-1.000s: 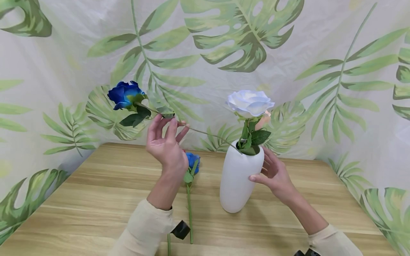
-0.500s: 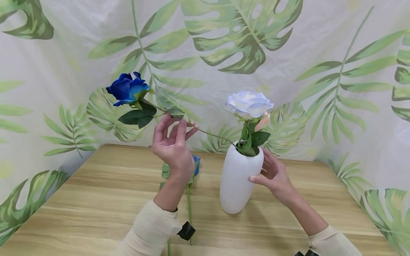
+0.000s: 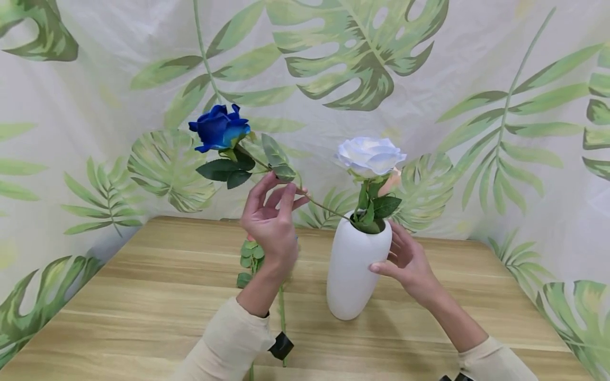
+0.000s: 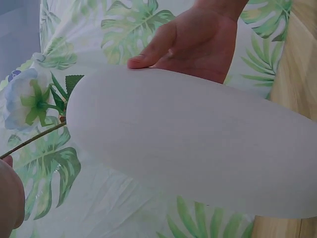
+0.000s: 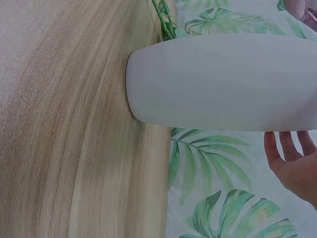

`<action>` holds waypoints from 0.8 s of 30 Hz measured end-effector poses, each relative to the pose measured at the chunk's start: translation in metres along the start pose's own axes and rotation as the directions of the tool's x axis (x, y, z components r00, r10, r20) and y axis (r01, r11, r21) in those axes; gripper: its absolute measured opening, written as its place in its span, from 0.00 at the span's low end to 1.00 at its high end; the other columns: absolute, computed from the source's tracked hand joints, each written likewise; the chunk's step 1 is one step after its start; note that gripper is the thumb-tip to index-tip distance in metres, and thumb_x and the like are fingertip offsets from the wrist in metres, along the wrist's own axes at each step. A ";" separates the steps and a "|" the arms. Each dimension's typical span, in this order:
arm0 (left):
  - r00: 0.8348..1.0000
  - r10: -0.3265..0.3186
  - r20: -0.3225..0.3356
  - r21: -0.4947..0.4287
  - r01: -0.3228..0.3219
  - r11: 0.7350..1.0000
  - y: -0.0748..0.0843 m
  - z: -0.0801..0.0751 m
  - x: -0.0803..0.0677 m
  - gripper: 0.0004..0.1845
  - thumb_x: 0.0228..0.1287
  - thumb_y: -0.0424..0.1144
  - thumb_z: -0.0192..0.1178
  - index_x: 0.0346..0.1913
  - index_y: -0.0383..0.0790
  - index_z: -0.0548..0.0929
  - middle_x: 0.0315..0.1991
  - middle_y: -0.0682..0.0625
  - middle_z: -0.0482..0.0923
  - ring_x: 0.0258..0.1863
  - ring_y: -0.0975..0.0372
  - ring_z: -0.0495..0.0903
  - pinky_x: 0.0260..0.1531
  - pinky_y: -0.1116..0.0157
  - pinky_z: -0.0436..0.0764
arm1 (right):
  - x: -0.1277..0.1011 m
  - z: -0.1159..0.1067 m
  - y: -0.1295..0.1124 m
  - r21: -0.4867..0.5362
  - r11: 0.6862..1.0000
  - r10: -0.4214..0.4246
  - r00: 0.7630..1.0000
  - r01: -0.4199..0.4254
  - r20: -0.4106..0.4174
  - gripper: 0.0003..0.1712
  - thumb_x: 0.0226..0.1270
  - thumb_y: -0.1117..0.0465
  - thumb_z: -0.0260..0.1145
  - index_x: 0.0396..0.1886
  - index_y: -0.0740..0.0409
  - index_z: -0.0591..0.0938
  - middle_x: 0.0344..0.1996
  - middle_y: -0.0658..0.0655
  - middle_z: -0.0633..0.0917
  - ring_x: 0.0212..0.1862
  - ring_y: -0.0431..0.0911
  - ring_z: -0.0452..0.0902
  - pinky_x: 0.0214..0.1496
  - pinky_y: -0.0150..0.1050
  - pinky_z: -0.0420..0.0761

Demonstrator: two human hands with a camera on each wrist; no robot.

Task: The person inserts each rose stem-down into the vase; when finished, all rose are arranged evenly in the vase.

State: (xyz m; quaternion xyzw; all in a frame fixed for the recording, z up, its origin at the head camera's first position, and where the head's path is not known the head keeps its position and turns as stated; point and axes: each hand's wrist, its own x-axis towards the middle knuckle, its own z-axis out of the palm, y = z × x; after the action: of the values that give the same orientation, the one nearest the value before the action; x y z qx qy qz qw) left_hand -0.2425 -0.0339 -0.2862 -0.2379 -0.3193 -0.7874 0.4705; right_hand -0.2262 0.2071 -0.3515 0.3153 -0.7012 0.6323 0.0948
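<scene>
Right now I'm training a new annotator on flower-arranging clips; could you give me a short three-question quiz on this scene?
1. True or false: the white rose stands in the white vase.
2. Which hand pinches the blue rose's stem? A) left hand B) right hand C) neither
3. Fill in: the lower end of that stem reaches the vase's ____.

Key: 1 true. 2 A; the right hand's straight fingers steady the vase. 3 mouth, while the blue rose is up to the left of the vase.
</scene>
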 end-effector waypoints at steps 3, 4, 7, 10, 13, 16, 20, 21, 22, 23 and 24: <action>1.000 -0.019 0.021 -0.007 0.019 1.000 -0.002 0.001 -0.002 0.21 0.61 0.14 0.63 0.50 0.40 0.87 0.41 0.47 0.84 0.32 0.59 0.89 0.32 0.59 0.92 | 0.000 0.000 0.000 -0.004 1.000 0.001 1.000 -0.001 0.001 0.48 0.58 0.78 0.73 0.78 0.54 0.68 0.65 0.44 0.81 0.61 0.42 0.80 0.60 0.33 0.82; 0.999 -0.026 0.028 -0.010 0.026 1.000 -0.003 0.001 -0.002 0.21 0.61 0.14 0.63 0.50 0.40 0.86 0.41 0.47 0.84 0.32 0.59 0.89 0.32 0.59 0.92 | 0.000 0.000 0.000 -0.004 1.000 0.003 1.000 -0.003 0.001 0.48 0.58 0.78 0.73 0.78 0.54 0.68 0.65 0.45 0.81 0.61 0.42 0.80 0.60 0.33 0.82; 0.998 -0.033 0.055 -0.015 0.034 0.999 -0.005 0.002 -0.004 0.20 0.62 0.15 0.64 0.50 0.39 0.86 0.40 0.47 0.85 0.31 0.58 0.89 0.33 0.58 0.92 | 0.000 0.000 0.000 -0.009 1.000 0.007 1.000 -0.007 0.000 0.48 0.58 0.78 0.73 0.78 0.54 0.68 0.65 0.45 0.81 0.60 0.42 0.80 0.60 0.33 0.82; 0.995 -0.042 0.091 -0.021 0.044 0.999 -0.007 0.003 -0.006 0.17 0.62 0.18 0.66 0.50 0.38 0.86 0.37 0.45 0.86 0.30 0.59 0.89 0.33 0.58 0.92 | 0.000 0.000 0.000 -0.012 1.000 0.007 1.000 -0.007 0.001 0.48 0.59 0.77 0.73 0.78 0.53 0.68 0.64 0.44 0.81 0.60 0.42 0.80 0.60 0.33 0.82; 0.989 -0.054 0.135 -0.019 0.057 0.998 -0.009 0.004 -0.008 0.16 0.63 0.18 0.66 0.50 0.36 0.85 0.37 0.46 0.86 0.30 0.60 0.88 0.33 0.59 0.92 | 0.000 0.000 0.000 -0.011 1.000 0.003 1.000 -0.003 0.002 0.48 0.59 0.77 0.73 0.78 0.52 0.69 0.64 0.45 0.81 0.60 0.42 0.80 0.60 0.33 0.82; 0.982 -0.073 0.172 -0.016 0.077 0.997 -0.011 0.004 -0.008 0.15 0.62 0.15 0.64 0.50 0.29 0.83 0.38 0.48 0.86 0.30 0.61 0.88 0.33 0.60 0.91 | 0.000 0.000 0.001 -0.013 1.000 -0.002 1.000 0.002 0.001 0.48 0.58 0.78 0.73 0.78 0.52 0.69 0.64 0.45 0.81 0.60 0.42 0.80 0.60 0.33 0.82; 0.972 -0.100 0.214 0.008 0.100 0.995 -0.012 0.005 -0.009 0.15 0.62 0.15 0.64 0.51 0.17 0.77 0.38 0.51 0.87 0.31 0.62 0.88 0.34 0.60 0.91 | 0.000 -0.001 0.001 -0.021 1.000 0.000 1.000 0.000 0.000 0.49 0.58 0.78 0.73 0.78 0.51 0.68 0.65 0.45 0.81 0.61 0.42 0.80 0.61 0.33 0.82; 0.969 -0.105 0.226 0.018 0.104 0.994 -0.012 0.006 -0.009 0.16 0.62 0.15 0.64 0.52 0.14 0.75 0.38 0.52 0.87 0.31 0.62 0.89 0.34 0.61 0.91 | 0.000 -0.001 0.001 -0.022 1.000 0.002 1.000 -0.002 0.000 0.49 0.58 0.78 0.73 0.78 0.51 0.68 0.65 0.45 0.81 0.61 0.42 0.80 0.61 0.33 0.82; 0.965 -0.112 0.239 0.025 0.109 0.994 -0.012 0.006 -0.010 0.17 0.63 0.15 0.63 0.52 0.13 0.73 0.38 0.53 0.87 0.31 0.62 0.89 0.35 0.61 0.91 | 0.000 -0.001 0.001 -0.024 1.000 0.004 1.000 -0.004 -0.001 0.49 0.58 0.78 0.73 0.79 0.51 0.68 0.65 0.45 0.81 0.61 0.42 0.80 0.61 0.33 0.82; 0.961 -0.119 0.251 0.031 0.114 0.993 -0.012 0.006 -0.010 0.17 0.63 0.15 0.63 0.53 0.12 0.72 0.39 0.54 0.87 0.31 0.63 0.89 0.35 0.61 0.91 | 0.000 -0.001 0.001 -0.025 1.000 0.005 1.000 -0.005 -0.001 0.49 0.58 0.78 0.72 0.79 0.51 0.68 0.65 0.45 0.81 0.61 0.42 0.80 0.61 0.33 0.82; 0.957 -0.126 0.261 0.041 0.119 0.992 -0.011 0.007 -0.011 0.17 0.63 0.15 0.63 0.53 0.12 0.72 0.39 0.55 0.87 0.31 0.63 0.89 0.36 0.61 0.91 | 0.000 -0.001 0.001 -0.025 1.000 0.005 1.000 -0.005 -0.002 0.49 0.58 0.78 0.72 0.79 0.52 0.68 0.65 0.45 0.81 0.61 0.42 0.80 0.61 0.33 0.82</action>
State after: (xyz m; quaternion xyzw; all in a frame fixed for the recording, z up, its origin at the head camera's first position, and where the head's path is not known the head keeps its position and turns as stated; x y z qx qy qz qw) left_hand -0.2473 -0.0184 -0.2921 -0.3141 -0.4028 -0.7725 0.3772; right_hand -0.2269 0.2077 -0.3521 0.3118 -0.7099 0.6240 0.0976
